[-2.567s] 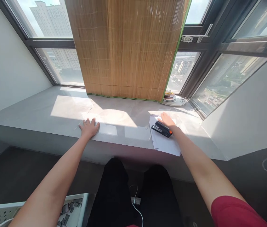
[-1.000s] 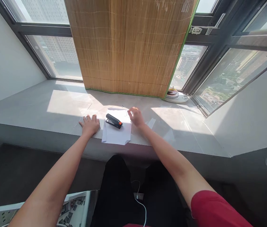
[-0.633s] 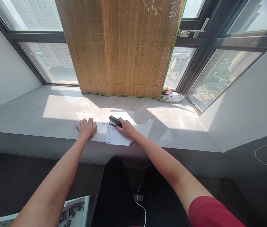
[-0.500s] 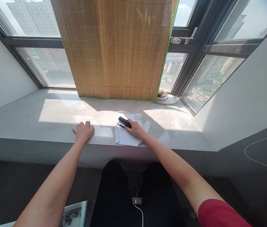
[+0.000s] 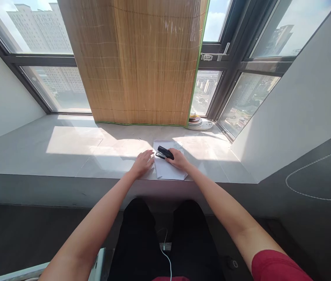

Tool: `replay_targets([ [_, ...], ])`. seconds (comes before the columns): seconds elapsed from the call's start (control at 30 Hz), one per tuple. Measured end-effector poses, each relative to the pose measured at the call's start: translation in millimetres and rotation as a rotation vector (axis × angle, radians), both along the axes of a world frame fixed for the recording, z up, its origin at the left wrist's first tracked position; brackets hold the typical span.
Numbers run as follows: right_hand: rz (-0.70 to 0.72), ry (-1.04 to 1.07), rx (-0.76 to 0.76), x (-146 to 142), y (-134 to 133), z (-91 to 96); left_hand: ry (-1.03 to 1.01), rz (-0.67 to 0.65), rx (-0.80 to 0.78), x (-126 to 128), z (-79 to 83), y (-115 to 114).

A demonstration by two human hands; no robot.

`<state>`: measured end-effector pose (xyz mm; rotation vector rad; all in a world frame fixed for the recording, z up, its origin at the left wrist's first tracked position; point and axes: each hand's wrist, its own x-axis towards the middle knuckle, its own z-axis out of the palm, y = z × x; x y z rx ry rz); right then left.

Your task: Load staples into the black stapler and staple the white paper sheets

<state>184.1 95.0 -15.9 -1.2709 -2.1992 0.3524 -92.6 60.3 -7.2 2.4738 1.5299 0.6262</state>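
On the pale window sill lie white paper sheets [image 5: 169,167], one corner near the front edge slightly folded. My right hand [image 5: 178,159] grips a black stapler [image 5: 165,152] above the sheets, its front end pointing left. The stapler's jaws look parted. My left hand [image 5: 144,162] is at the left edge of the sheets, fingers extended and pointing toward the stapler. Whether its fingertips press on the paper or only touch beside it, I cannot tell.
A bamboo blind [image 5: 148,70] hangs over the window behind the sill [image 5: 66,162]. Stacked plates [image 5: 196,121] stand at the back right by the window frame. A white cable [image 5: 168,259] runs between my legs, and a bead chain [image 5: 288,181] hangs at the right.
My left hand has moved right, from the bare sill to the paper's left edge. The sheets and the stapler in my right hand sit slightly farther right, and the view has shifted a little.
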Motion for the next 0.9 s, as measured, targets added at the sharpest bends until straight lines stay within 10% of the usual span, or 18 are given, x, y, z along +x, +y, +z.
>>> replay_targets([
  [0.9, -0.321, 0.331, 0.18, 51, -41, -17.4, -0.053, 0.046, -0.166, 22, -0.8, -6],
])
